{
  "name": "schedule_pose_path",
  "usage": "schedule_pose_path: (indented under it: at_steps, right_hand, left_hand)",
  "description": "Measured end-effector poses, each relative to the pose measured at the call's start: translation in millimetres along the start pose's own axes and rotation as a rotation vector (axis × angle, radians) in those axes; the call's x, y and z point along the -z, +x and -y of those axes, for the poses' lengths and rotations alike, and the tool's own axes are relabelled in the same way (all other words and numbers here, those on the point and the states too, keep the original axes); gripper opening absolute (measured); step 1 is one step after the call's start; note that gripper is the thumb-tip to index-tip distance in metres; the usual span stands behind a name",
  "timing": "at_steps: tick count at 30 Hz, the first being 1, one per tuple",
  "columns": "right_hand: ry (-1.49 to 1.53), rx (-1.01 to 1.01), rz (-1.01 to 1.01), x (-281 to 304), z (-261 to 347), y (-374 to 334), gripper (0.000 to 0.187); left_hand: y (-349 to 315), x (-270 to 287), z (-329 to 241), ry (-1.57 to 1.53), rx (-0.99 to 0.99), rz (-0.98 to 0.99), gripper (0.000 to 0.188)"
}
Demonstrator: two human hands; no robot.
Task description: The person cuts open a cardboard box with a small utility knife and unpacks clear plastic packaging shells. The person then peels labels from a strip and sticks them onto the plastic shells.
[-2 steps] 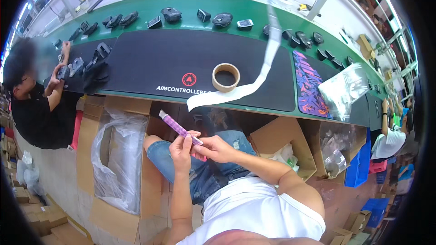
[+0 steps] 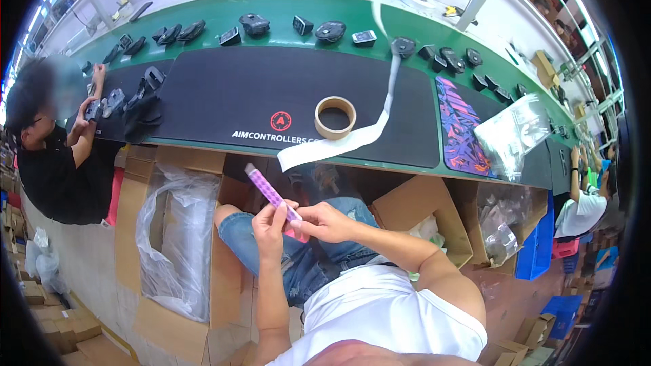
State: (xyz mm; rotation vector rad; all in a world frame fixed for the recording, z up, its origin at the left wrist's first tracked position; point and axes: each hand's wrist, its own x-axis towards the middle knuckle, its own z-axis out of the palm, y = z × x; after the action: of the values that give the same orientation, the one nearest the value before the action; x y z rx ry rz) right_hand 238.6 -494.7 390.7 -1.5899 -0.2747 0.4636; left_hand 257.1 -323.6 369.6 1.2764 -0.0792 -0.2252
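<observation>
Over my lap, a long narrow pink-and-purple patterned strip [image 2: 266, 188] with a pale tip slants up toward the table. My left hand [image 2: 271, 222] pinches its lower part between thumb and fingers. My right hand [image 2: 324, 221] is closed at its lower end, thumb against the left fingertips. A bit of pinkish-red shows under the fingers; what it belongs to is hidden. Beyond my hands, a roll of tape [image 2: 336, 129] lies on a black desk mat [image 2: 230, 88], and a loose white strip [image 2: 359, 139] runs from the table's front edge up past it.
Several dark devices line the green table [image 2: 278, 3] at the back. Clear plastic bags [image 2: 514, 134] lie on a colourful mat [image 2: 461, 129] to the right. Open cardboard boxes, one with a plastic liner [image 2: 180, 251], flank my legs. A co-worker [image 2: 64, 156] sits at the left.
The patterned strip has tilted slightly more upright, its tip shifting right. The upper part of the loose white strip has swung left. My hands stay nearly in place.
</observation>
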Motion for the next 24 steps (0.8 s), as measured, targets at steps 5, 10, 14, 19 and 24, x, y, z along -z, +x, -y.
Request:
schedule_pose_path:
  at_steps: [5, 10, 14, 19, 24]
  right_hand:
    - [0.327, -0.269, 0.260, -1.1, 14.4, -7.4, 0.041]
    - [0.080, 0.023, -0.138, 78.6, 105.9, 90.0, 0.043]
    - [0.369, 0.170, -0.271, 111.8, 154.8, 149.0, 0.041]
    - [-0.298, 0.385, 0.306, 6.6, 45.7, 59.4, 0.026]
    - [0.039, -0.069, 0.371, -33.7, -69.3, 11.7, 0.025]
  left_hand:
    - [-29.7, 29.3, 18.0, 0.034, 0.060, 0.097, 0.048]
    - [-62.9, 64.1, 34.6, 0.235, 0.192, -0.205, 0.051]
    - [-85.0, 59.5, 37.0, 0.161, 0.194, -0.302, 0.042]
    - [-78.5, 66.9, 35.3, 0.278, 0.143, -0.254, 0.030]
    - [-65.7, 105.1, 48.6, 0.497, 0.030, -0.494, 0.018]
